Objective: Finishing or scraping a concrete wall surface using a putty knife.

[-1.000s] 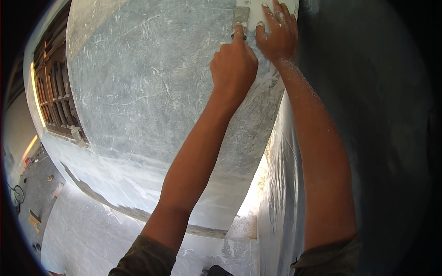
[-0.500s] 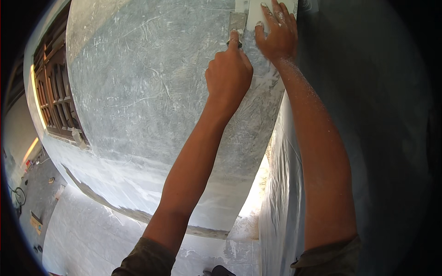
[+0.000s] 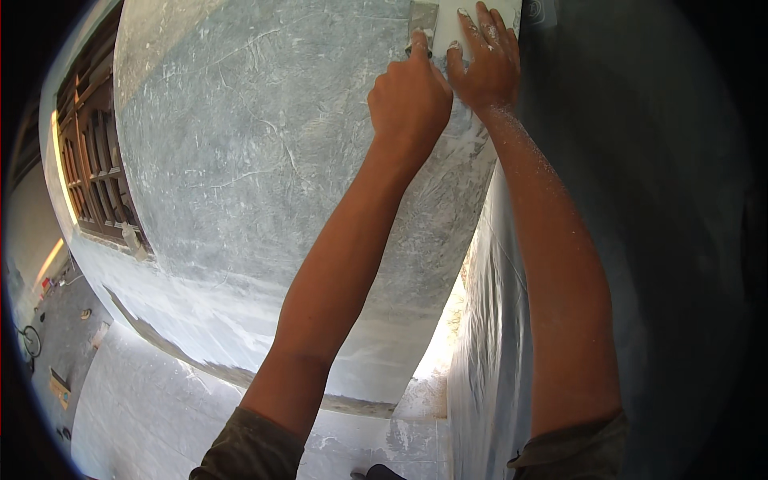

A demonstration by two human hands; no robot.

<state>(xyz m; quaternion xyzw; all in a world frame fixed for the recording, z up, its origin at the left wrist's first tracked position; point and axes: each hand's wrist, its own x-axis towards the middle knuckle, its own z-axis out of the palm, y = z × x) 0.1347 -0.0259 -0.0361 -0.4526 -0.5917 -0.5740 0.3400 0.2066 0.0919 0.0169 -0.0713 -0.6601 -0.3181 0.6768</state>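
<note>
Grey, streaked with white, the wall (image 3: 240,144) fills most of my remote view. I record the scraper (image 3: 423,16) near the upper edge, its blade laid against the wall just beside the left edge of a pale flat panel (image 3: 450,28); whether blade and panel touch, I cannot tell. The left hand (image 3: 410,100) is clenched round the scraper's handle, index finger extended onto the blade. The right hand (image 3: 490,72) grasps nothing; it lies spread on the panel, fingertips smeared white. I assess the scraper as light, with a thin, stiff blade that may flex slightly under pressure; smears could make it slippery. Best hold, in my judgement: the handle, one finger backing the blade. The panel appears rigid and is best steadied by a flat palm; its material I cannot confirm.
</note>
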